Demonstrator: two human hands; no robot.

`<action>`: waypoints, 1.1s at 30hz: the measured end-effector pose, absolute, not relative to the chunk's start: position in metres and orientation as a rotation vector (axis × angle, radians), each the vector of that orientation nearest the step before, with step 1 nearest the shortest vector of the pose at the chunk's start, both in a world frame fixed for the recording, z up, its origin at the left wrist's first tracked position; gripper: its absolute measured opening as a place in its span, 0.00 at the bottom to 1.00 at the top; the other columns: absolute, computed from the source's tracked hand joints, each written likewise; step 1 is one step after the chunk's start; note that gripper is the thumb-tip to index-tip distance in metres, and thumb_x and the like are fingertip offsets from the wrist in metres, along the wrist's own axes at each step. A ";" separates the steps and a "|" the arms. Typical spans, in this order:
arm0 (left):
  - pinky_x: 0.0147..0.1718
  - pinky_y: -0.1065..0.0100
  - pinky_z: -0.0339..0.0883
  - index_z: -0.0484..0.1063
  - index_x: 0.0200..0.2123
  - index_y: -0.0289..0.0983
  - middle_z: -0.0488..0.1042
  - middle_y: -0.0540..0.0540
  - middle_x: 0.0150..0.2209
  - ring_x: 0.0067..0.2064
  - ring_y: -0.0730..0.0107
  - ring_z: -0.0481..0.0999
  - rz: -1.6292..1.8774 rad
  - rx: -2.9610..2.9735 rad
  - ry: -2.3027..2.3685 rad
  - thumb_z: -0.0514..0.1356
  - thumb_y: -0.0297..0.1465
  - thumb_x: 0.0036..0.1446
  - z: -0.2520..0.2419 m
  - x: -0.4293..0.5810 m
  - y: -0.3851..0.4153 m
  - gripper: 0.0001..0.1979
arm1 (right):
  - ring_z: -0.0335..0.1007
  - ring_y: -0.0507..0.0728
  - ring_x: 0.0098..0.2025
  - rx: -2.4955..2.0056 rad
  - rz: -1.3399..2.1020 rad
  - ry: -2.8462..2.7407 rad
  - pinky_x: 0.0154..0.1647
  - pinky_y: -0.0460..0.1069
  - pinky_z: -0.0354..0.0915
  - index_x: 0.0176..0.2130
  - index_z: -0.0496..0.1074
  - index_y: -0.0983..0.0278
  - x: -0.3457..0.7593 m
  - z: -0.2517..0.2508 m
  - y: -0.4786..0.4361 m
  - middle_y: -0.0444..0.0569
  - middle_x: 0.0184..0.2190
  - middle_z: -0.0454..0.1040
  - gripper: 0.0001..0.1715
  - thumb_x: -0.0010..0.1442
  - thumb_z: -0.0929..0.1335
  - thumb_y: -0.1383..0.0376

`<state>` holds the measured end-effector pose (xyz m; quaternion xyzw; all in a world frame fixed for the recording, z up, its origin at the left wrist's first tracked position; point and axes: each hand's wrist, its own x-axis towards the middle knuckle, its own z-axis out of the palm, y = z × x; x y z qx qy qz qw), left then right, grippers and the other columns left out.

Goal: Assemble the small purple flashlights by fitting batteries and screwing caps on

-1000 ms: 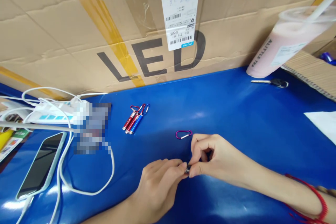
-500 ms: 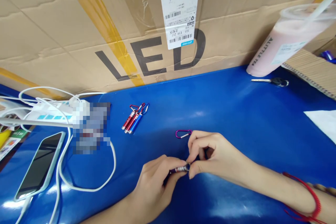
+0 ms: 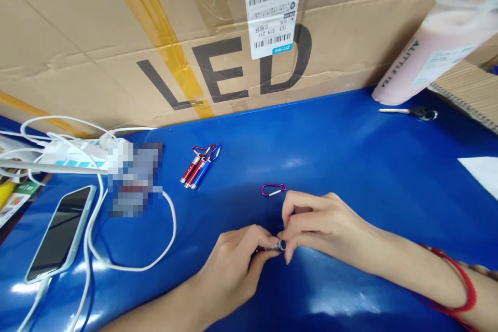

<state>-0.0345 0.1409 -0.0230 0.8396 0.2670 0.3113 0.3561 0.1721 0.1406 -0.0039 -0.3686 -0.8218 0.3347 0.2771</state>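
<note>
A slim tube (image 3: 275, 245) is held btwn the hands, just nearside of the purple clip (image 3: 275, 193); most of it is hidden by the fingers, so its colour & length can't be told. It is pinched by the L hand (image 3: 233, 262), fingers narrow on it, prob. so the body is steadied & the silvery end is left exposed to the R. The R hand (image 3: 330, 223) is held nearside & R of the clip, thumb & forefinger narrow about that end; whether it's actually gripped can't be told. This opposed hold is prob. used b/c so small a part is easily lost w/ one hand.

The clip itself is left loose on the counter (image 3: 330, 140), just beside the R knuckles, prob. for easy reach. Three small tubes (image 3: 196, 172), two red & one blue, each w/ its own clip, are laid together L of & slightly beyond it, prob. grouped so they aren't mixed up w/ the handled one.

The phone (image 3: 62, 233) is laid well L of the clip. The cup (image 3: 424, 57) & key (image 3: 424, 112) are set well R & beyond, prob. for elbow room.
</note>
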 end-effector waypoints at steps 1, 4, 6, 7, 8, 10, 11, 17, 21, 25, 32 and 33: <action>0.25 0.75 0.67 0.62 0.34 0.37 0.73 0.49 0.29 0.27 0.75 0.73 0.783 2.168 0.670 0.53 0.20 0.59 -0.024 -0.035 0.141 0.06 | 0.64 0.44 0.24 -0.965 0.879 -2.229 0.24 0.41 0.57 0.29 0.76 0.59 0.173 -0.004 0.140 0.42 0.30 0.66 0.13 0.62 0.65 0.64; 0.22 0.76 0.61 0.60 0.31 0.37 0.70 0.50 0.26 0.23 0.77 0.68 0.727 2.187 0.653 0.53 0.20 0.59 -0.024 -0.036 0.142 0.07 | 0.64 0.44 0.24 -0.930 0.833 -2.250 0.24 0.41 0.57 0.29 0.76 0.60 0.173 -0.003 0.140 0.43 0.30 0.66 0.14 0.63 0.64 0.64; 0.22 0.76 0.59 0.59 0.30 0.37 0.68 0.51 0.25 0.23 0.78 0.65 0.720 2.216 0.653 0.52 0.20 0.59 -0.025 -0.036 0.143 0.09 | 0.62 0.44 0.23 -0.930 0.792 -2.261 0.23 0.41 0.57 0.30 0.75 0.61 0.173 -0.003 0.140 0.43 0.30 0.66 0.15 0.63 0.63 0.64; 0.22 0.76 0.58 0.59 0.29 0.37 0.68 0.51 0.25 0.23 0.78 0.65 0.729 2.233 0.652 0.52 0.20 0.59 -0.025 -0.036 0.144 0.09 | 0.62 0.44 0.23 -0.934 0.763 -2.272 0.23 0.42 0.56 0.30 0.75 0.61 0.172 -0.004 0.140 0.43 0.30 0.66 0.15 0.64 0.62 0.64; 0.22 0.76 0.58 0.59 0.29 0.37 0.68 0.51 0.26 0.23 0.78 0.65 0.741 2.249 0.648 0.52 0.19 0.59 -0.025 -0.036 0.145 0.09 | 0.61 0.44 0.22 -0.934 0.728 -2.281 0.22 0.42 0.56 0.31 0.75 0.61 0.172 -0.004 0.140 0.43 0.30 0.66 0.15 0.64 0.62 0.65; 0.23 0.76 0.59 0.60 0.30 0.37 0.69 0.50 0.27 0.24 0.78 0.65 0.772 2.278 0.639 0.52 0.19 0.59 -0.025 -0.036 0.146 0.08 | 0.61 0.44 0.22 -0.934 0.649 -2.281 0.21 0.42 0.55 0.31 0.74 0.61 0.172 -0.005 0.138 0.43 0.30 0.67 0.15 0.64 0.61 0.66; 0.23 0.76 0.59 0.60 0.31 0.37 0.69 0.50 0.27 0.24 0.78 0.65 0.784 2.287 0.633 0.52 0.19 0.59 -0.025 -0.036 0.147 0.08 | 0.60 0.44 0.22 -0.935 0.615 -2.274 0.21 0.42 0.54 0.31 0.74 0.61 0.172 -0.005 0.138 0.43 0.29 0.67 0.15 0.64 0.61 0.67; 0.24 0.76 0.60 0.60 0.31 0.37 0.70 0.49 0.28 0.25 0.77 0.66 0.818 2.289 0.664 0.52 0.19 0.59 -0.025 -0.036 0.147 0.08 | 0.61 0.44 0.22 -0.953 0.577 -2.180 0.21 0.41 0.55 0.31 0.75 0.61 0.170 -0.008 0.135 0.42 0.30 0.67 0.12 0.63 0.63 0.66; 0.24 0.76 0.59 0.59 0.30 0.37 0.69 0.50 0.27 0.24 0.78 0.65 0.796 2.285 0.703 0.52 0.19 0.59 -0.026 -0.035 0.145 0.09 | 0.62 0.44 0.22 -0.954 0.580 -2.192 0.22 0.41 0.56 0.32 0.75 0.61 0.168 -0.007 0.134 0.43 0.29 0.67 0.12 0.63 0.63 0.67; 0.22 0.77 0.58 0.58 0.31 0.37 0.68 0.51 0.26 0.24 0.78 0.65 0.831 2.199 0.669 0.52 0.19 0.59 -0.023 -0.034 0.144 0.08 | 0.64 0.45 0.24 -0.961 0.542 -2.157 0.22 0.41 0.58 0.32 0.75 0.61 0.166 -0.006 0.133 0.44 0.30 0.69 0.12 0.63 0.63 0.67; 0.23 0.76 0.60 0.60 0.32 0.37 0.68 0.51 0.26 0.24 0.78 0.66 0.777 2.197 0.680 0.52 0.20 0.60 -0.023 -0.034 0.146 0.07 | 0.66 0.44 0.25 -1.008 0.644 -2.090 0.23 0.40 0.59 0.30 0.76 0.59 0.164 -0.010 0.136 0.43 0.31 0.69 0.11 0.61 0.65 0.66; 0.23 0.76 0.60 0.60 0.33 0.37 0.68 0.50 0.26 0.25 0.77 0.67 0.770 2.206 0.680 0.52 0.20 0.60 -0.023 -0.035 0.146 0.06 | 0.66 0.44 0.25 -1.011 0.649 -2.083 0.23 0.40 0.59 0.30 0.76 0.59 0.164 -0.010 0.137 0.43 0.31 0.69 0.11 0.61 0.65 0.66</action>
